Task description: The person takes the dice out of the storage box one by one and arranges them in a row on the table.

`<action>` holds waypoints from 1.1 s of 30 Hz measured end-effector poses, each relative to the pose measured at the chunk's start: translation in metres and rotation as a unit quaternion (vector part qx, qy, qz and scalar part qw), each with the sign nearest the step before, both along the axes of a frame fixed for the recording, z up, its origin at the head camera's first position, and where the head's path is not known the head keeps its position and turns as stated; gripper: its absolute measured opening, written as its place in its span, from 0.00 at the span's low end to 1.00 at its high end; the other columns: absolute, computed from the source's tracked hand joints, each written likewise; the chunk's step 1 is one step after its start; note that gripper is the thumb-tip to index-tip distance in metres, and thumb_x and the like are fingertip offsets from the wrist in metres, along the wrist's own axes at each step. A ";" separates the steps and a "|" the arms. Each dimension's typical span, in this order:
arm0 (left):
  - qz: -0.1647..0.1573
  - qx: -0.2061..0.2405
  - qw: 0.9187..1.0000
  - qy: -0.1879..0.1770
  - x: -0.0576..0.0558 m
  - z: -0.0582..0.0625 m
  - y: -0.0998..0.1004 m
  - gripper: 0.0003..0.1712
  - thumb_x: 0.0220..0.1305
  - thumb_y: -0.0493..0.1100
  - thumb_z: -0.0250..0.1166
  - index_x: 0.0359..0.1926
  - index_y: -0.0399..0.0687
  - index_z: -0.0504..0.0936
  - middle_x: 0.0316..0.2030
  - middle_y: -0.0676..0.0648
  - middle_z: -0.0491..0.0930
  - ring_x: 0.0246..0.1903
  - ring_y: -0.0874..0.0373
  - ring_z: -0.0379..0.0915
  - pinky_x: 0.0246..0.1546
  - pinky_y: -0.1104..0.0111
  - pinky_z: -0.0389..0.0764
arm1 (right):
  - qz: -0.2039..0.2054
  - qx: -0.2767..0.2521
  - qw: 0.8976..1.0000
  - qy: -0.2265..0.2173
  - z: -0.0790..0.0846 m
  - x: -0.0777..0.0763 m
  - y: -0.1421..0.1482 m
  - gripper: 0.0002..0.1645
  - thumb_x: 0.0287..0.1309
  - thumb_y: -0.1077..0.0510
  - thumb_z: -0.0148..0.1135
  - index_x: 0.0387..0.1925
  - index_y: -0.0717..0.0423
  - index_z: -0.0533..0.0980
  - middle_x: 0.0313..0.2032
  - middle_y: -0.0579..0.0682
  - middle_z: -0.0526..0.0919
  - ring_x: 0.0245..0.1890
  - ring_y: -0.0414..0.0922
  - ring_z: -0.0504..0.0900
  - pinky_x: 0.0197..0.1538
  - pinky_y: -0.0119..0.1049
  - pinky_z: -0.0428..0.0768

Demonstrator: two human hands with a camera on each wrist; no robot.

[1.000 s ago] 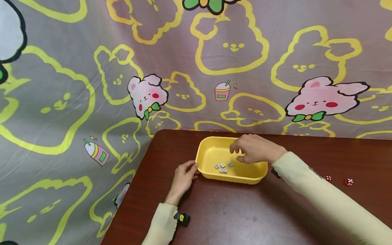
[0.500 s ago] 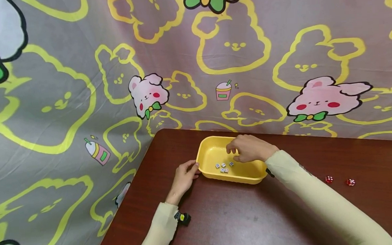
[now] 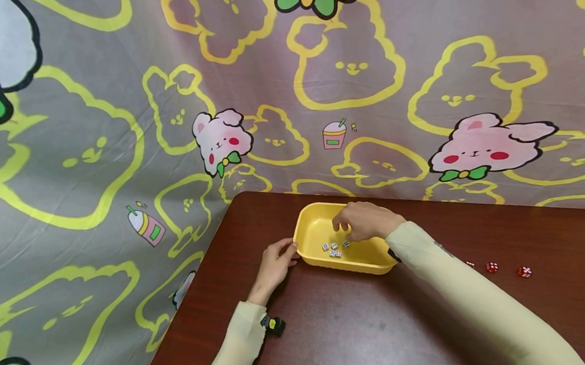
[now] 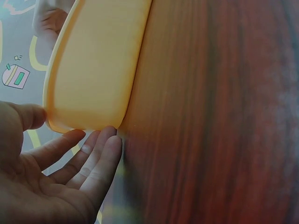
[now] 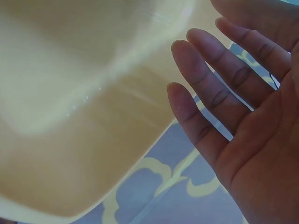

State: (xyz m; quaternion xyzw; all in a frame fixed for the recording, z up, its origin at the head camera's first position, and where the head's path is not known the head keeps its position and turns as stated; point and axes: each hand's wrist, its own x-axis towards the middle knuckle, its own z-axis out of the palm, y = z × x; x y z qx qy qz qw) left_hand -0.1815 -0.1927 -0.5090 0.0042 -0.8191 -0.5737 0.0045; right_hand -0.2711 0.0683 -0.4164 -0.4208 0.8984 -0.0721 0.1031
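Note:
A shallow yellow plastic tray (image 3: 345, 267) stands on the table, with several small white dice (image 3: 334, 250) grouped in its left half. At the tray's left end my left hand (image 3: 273, 267) holds the corner. The left wrist view has its thumb (image 4: 32, 115) at the rim and its fingertips (image 4: 112, 140) against the outer wall. My right hand (image 3: 367, 220) hovers over the tray's inside, just behind and right of the dice, palm down with loosely bent fingers. Nothing lies between those spread fingers (image 5: 191, 65) in the right wrist view, where the dice are out of sight.
Red dice (image 3: 525, 271) lie on the brown wooden table (image 3: 331, 325) to the right; one is partly hidden by the right sleeve (image 3: 459, 278). A grey curtain (image 3: 265, 67) with cartoon prints hangs close behind the table and along its left side.
My right hand has moved a little left over the tray, closer to the white dice, and another red die has come into sight beside the sleeve. The left hand stays at the tray's corner.

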 end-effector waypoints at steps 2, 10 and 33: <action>0.000 -0.001 1.000 0.001 0.000 0.000 0.000 0.21 0.79 0.44 0.58 0.62 0.34 0.81 0.54 0.33 0.86 0.46 0.47 0.88 0.45 0.63 0.92 | 0.000 0.006 1.000 -0.002 0.000 -0.001 -0.002 0.18 0.54 0.62 0.74 0.48 0.48 0.87 0.38 0.46 0.89 0.39 0.42 0.83 0.40 0.40 0.85; -0.002 -0.001 1.000 0.006 0.000 0.000 0.000 0.21 0.79 0.44 0.58 0.62 0.33 0.81 0.53 0.33 0.86 0.45 0.48 0.88 0.45 0.62 0.93 | -0.010 0.037 0.999 -0.001 -0.002 -0.001 -0.010 0.17 0.51 0.59 0.78 0.45 0.47 0.88 0.38 0.45 0.87 0.39 0.42 0.81 0.43 0.40 0.84; -0.001 -0.001 1.000 0.005 0.002 0.002 0.000 0.20 0.79 0.44 0.58 0.61 0.34 0.82 0.53 0.33 0.86 0.45 0.47 0.89 0.44 0.63 0.93 | -0.008 0.104 0.995 0.000 -0.018 -0.004 -0.028 0.14 0.46 0.67 0.70 0.27 0.43 0.82 0.32 0.43 0.82 0.32 0.42 0.75 0.38 0.36 0.78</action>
